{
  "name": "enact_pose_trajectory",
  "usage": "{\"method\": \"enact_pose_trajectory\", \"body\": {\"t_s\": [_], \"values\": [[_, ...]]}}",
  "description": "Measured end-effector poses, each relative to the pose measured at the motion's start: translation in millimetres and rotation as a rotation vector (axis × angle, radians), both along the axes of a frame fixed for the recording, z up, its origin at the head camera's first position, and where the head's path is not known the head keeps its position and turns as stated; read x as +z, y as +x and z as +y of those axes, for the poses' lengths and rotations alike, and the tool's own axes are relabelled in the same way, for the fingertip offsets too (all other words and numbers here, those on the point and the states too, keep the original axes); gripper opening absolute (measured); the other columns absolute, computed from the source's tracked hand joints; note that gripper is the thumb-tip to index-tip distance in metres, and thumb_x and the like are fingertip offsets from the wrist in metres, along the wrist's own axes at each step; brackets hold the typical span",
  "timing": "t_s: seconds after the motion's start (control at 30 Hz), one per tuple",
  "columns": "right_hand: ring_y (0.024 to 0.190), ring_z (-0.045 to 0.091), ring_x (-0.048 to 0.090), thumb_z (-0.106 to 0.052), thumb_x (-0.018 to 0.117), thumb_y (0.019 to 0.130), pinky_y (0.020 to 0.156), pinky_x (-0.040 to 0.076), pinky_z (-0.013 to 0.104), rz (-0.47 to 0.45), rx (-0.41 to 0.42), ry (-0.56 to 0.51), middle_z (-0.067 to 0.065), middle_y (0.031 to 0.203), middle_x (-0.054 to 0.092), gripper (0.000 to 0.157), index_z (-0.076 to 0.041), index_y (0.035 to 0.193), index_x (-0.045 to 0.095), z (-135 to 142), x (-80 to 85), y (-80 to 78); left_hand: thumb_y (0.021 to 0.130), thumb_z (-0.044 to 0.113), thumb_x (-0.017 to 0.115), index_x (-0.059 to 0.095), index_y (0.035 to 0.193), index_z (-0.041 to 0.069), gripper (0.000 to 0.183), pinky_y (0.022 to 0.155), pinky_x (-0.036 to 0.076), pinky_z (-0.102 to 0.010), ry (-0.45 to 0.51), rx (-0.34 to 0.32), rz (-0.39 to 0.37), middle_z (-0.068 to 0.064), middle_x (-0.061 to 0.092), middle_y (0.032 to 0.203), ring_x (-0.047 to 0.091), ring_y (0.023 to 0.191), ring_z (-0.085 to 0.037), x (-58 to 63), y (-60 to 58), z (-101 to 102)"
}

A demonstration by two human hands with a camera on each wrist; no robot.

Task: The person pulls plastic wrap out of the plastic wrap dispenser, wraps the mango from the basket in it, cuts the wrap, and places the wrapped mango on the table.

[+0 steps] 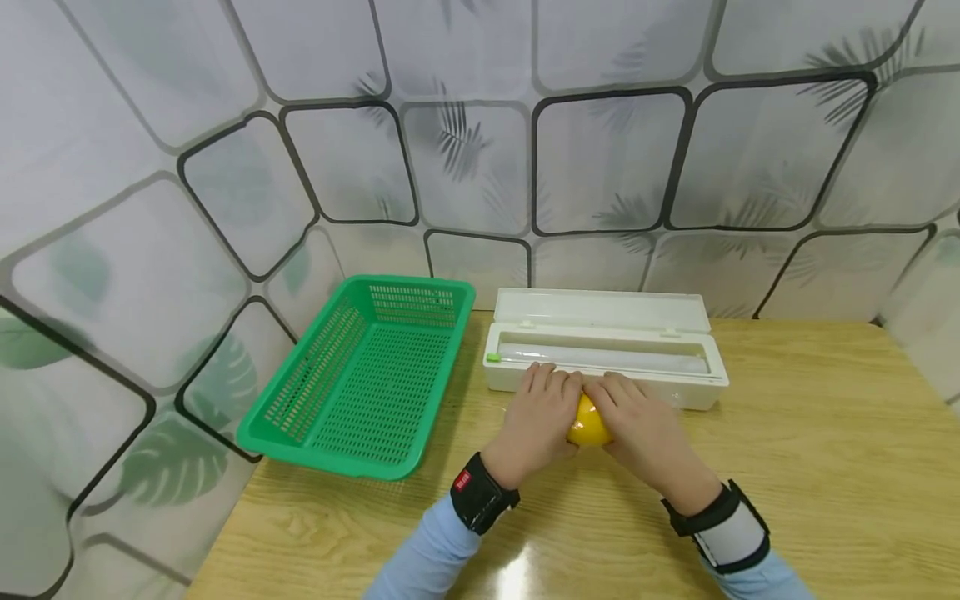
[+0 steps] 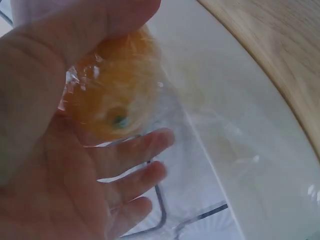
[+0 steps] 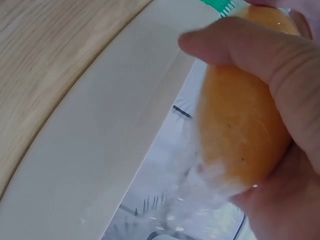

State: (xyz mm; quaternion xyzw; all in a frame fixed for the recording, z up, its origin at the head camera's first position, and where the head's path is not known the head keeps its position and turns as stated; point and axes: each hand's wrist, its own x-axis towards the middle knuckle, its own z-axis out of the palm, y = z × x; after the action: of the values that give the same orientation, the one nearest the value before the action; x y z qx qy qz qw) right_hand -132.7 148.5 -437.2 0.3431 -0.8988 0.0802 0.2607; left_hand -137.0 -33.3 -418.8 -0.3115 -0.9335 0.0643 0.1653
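Note:
An orange [image 1: 588, 422] in clear, wrinkled cling film is held between both hands, in front of a white cling film dispenser [image 1: 693, 394]. My left hand [image 1: 542, 421] grips its left side; in the left wrist view the thumb [image 2: 80, 30] lies across the fruit and the other fingers stretch out below. From the right, my right hand [image 1: 647, 429] holds it, with the thumb [image 3: 235, 42] over the peel in the right wrist view. Loose film [image 3: 220, 175] bunches at one end of the fruit there. A green stem spot [image 2: 120, 121] shows through the wrap.
Behind the hands, the dispenser's lid [image 1: 600, 308] stands raised, showing a film roll [image 1: 600, 357] and a small green slider [image 1: 493, 357]. A green plastic basket [image 1: 375, 392] sits to the left on the wooden table [image 1: 825, 450]. Patterned cloth [image 1: 480, 167] hangs behind.

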Motion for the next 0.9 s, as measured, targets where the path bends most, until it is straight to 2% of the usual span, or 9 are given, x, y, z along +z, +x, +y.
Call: {"method": "enact_pose_trajectory", "body": {"t_s": [0.1,0.2,0.3,0.37,0.63,0.8,0.9], "values": [[0.103,0.038,0.061,-0.007,0.097,0.053,0.088,0.053,0.049,0.053,0.026,-0.008,0.019,0.111,0.062,0.080,0.003,0.122,0.057,-1.5,-0.9,-1.3,0.066,0.050,0.087,0.053,0.130,0.010,0.083,0.102,0.045,-0.038,0.055,-0.020,-0.049,-0.002,0.068,0.113,0.061,0.110,-0.023,-3.4,-6.7,-3.2],[0.095,0.035,0.064,-0.006,0.095,0.055,0.081,0.056,0.046,0.034,0.013,-0.034,0.019,0.108,0.063,0.079,0.002,0.123,0.056,-1.9,-1.9,-2.4,0.068,0.041,0.087,0.055,0.122,0.013,0.069,0.076,0.052,-0.028,0.127,-0.063,-0.090,0.004,0.070,0.092,0.066,0.084,-0.015,-9.1,-13.5,-5.3],[0.087,0.032,0.065,-0.005,0.093,0.055,0.073,0.058,0.042,-0.014,0.007,-0.057,0.018,0.104,0.063,0.077,0.002,0.122,0.055,0.1,-3.0,-2.9,0.071,0.035,0.086,0.055,0.115,0.015,0.057,0.054,0.045,-0.021,0.171,-0.096,-0.106,0.007,0.064,0.078,0.058,0.063,-0.008,-14.4,-18.2,-5.5],[0.083,0.030,0.064,-0.004,0.090,0.053,0.069,0.058,0.041,-0.042,0.015,-0.079,0.018,0.101,0.064,0.075,0.003,0.119,0.055,1.5,-1.4,-2.6,0.072,0.033,0.085,0.055,0.113,0.016,0.053,0.049,0.042,-0.019,0.181,-0.103,-0.096,0.008,0.062,0.076,0.055,0.060,-0.007,-15.9,-19.0,-5.0],[0.081,0.023,0.061,-0.008,0.086,0.054,0.068,0.055,0.038,-0.194,0.022,-0.166,0.013,0.098,0.064,0.071,0.001,0.117,0.055,6.8,5.0,-1.8,0.076,0.045,0.083,0.058,0.109,0.017,0.049,0.070,0.050,-0.021,0.130,-0.125,0.134,0.010,0.066,0.093,0.059,0.077,-0.012,-13.0,-16.0,-1.8],[0.080,0.018,0.058,-0.010,0.087,0.054,0.069,0.053,0.036,-0.260,0.038,-0.191,0.007,0.097,0.064,0.070,-0.001,0.116,0.057,9.1,7.8,-2.7,0.075,0.042,0.083,0.059,0.105,0.018,0.046,0.079,0.053,-0.026,0.150,-0.163,0.252,0.009,0.070,0.093,0.062,0.085,-0.013,-14.7,-17.5,-1.7],[0.077,0.012,0.055,-0.008,0.086,0.053,0.068,0.050,0.033,-0.352,0.067,-0.244,-0.001,0.093,0.062,0.066,-0.006,0.113,0.058,11.2,12.0,-2.3,0.076,0.036,0.082,0.060,0.102,0.017,0.039,0.085,0.054,-0.028,0.185,-0.202,0.327,0.006,0.071,0.093,0.064,0.090,-0.014,-14.9,-19.2,-0.8]]}}
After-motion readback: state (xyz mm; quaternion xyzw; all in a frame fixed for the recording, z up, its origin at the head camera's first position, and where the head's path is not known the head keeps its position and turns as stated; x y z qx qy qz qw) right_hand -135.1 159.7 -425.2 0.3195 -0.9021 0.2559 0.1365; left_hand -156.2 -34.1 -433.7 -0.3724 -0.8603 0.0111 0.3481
